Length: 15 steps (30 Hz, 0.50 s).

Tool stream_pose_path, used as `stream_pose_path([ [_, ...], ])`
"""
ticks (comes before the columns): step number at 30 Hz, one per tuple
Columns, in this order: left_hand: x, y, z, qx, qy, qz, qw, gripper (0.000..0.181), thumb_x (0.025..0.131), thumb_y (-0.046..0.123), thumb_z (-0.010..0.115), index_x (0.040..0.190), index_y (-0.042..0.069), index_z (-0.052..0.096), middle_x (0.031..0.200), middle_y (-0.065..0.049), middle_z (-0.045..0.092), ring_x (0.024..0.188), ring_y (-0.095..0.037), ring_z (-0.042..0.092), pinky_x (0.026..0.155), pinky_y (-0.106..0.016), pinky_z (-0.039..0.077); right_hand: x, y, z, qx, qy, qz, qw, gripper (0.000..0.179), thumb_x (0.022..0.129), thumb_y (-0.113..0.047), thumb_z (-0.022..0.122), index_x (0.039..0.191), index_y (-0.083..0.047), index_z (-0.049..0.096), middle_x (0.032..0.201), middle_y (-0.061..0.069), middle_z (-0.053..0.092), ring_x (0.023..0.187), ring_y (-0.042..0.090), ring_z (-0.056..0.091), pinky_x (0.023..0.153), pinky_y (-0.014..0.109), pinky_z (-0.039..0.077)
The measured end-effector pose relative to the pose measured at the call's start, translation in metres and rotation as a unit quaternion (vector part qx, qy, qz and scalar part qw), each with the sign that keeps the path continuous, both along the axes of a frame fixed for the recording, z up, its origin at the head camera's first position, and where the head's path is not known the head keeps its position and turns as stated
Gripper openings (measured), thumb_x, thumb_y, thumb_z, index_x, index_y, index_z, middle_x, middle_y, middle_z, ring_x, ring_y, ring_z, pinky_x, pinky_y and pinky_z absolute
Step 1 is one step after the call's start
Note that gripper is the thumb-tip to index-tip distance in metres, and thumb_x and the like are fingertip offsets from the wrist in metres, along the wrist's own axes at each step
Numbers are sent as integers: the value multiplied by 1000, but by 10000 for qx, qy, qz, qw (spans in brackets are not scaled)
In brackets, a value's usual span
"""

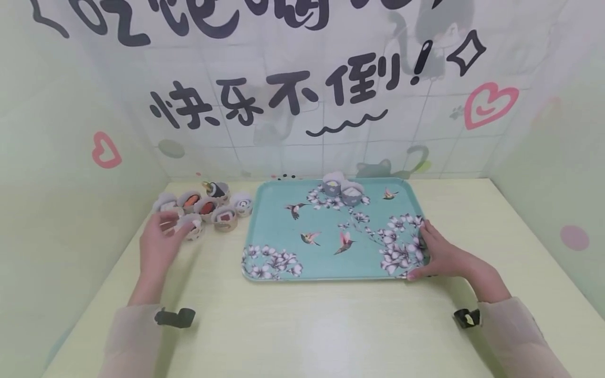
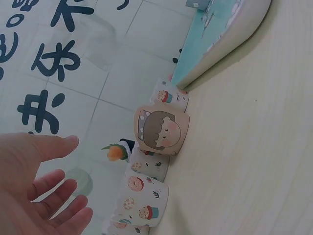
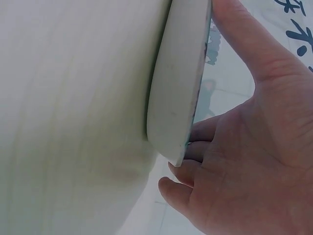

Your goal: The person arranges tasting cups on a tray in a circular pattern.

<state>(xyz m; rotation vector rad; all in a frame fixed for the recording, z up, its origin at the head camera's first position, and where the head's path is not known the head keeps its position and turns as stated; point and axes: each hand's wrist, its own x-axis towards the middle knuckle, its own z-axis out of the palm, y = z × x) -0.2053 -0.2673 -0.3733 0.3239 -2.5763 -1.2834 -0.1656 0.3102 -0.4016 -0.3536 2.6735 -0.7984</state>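
Observation:
My left hand is over a cluster of several small paper baking cups at the left, thumb and fingers apart around the nearest white cup. In the left wrist view a gap shows between the left hand and the printed white cup. A cup with a girl's face stands farther along. My right hand touches the near right corner of a turquoise tray, thumb at the front edge, fingers along the right rim. Two cups, one grey-blue, stand at the tray's back.
The cups hold small food-like pieces, some orange-red, one dark with an orange top. The tray, printed with birds and blossoms, lies flat on a pale table. A lettered backdrop stands behind, with side panels left and right.

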Motion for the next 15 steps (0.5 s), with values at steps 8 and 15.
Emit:
stream_pose_path([
  [8,-5,-14,-19,319,-488,292,9979,68,93,29,69,145,-2,36,148,-21,42,136,-37,45,111,-50,43,0,1,-2,0,15,2,10000,134,70,-38,89,148,22,-2,156,43,-13,145,59,-7,115,73,12],
  [15,-11,-23,-30,553,-912,296,9939,81,92,35,70,149,-1,25,154,-21,33,142,-39,41,112,-50,43,0,-1,0,12,-9,-2,10000,134,70,-39,89,149,21,-2,155,43,-13,145,59,-7,115,73,12],
])
